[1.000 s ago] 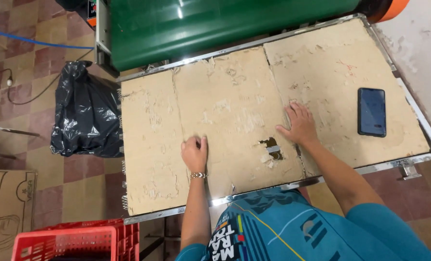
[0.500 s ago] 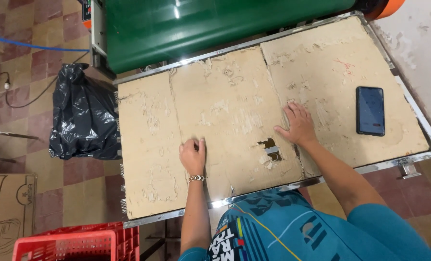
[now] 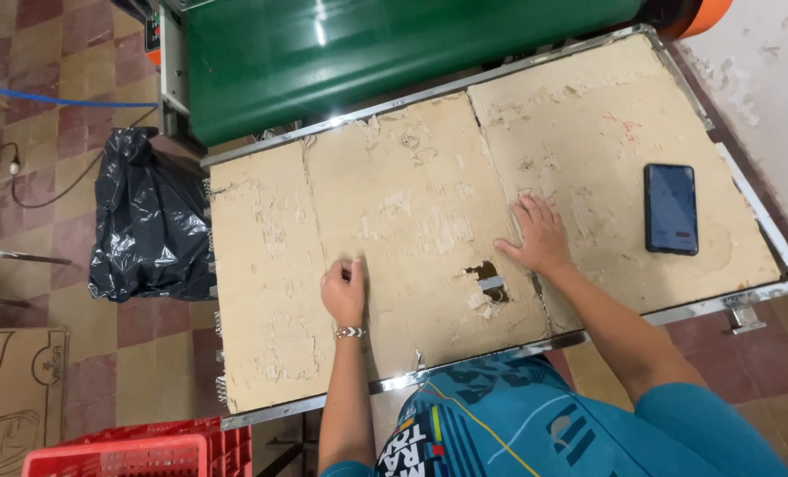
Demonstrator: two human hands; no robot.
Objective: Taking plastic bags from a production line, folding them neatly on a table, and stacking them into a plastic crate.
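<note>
tan, worn cardboard (image 3: 411,212) fills the middle of the frame, lying flat on a metal-edged table (image 3: 769,296). torn and scuffed all over, with long seams running top to bottom. small dark hole (image 3: 488,278) near lower centre, ragged at the edges, with a grey bit showing inside.

left hand (image 3: 343,294) at lower centre-left, resting on the cardboard, fingers curled in and thumb tucked near them. holding nothing; can't tell if something tiny is pinched under the fingertips. silver bracelet (image 3: 350,332) around that wrist.

right hand (image 3: 535,237) just right of centre, flat on the cardboard, fingers spread wide, palm down. open, gripping nothing. sits just right of the hole and right beside a seam.

dark phone (image 3: 671,208) at the right side of the frame, lying flat on the cardboard, screen up, well apart from both hands.

big green machine (image 3: 394,44) along the top edge, shiny, just behind the table. orange bit (image 3: 707,13) at the upper right corner.

black plastic bag (image 3: 147,221) at the left, crumpled, just beside the table's left edge, on a red and tan tile floor (image 3: 23,88). blue cord (image 3: 41,97) across the upper left. red crate (image 3: 138,450) at the bottom left corner. brown cardboard sheet (image 3: 10,389) with drawn lines at the lower left edge.

blue shirt (image 3: 535,424) with coloured stripes at the bottom centre, close to the table's near edge.
</note>
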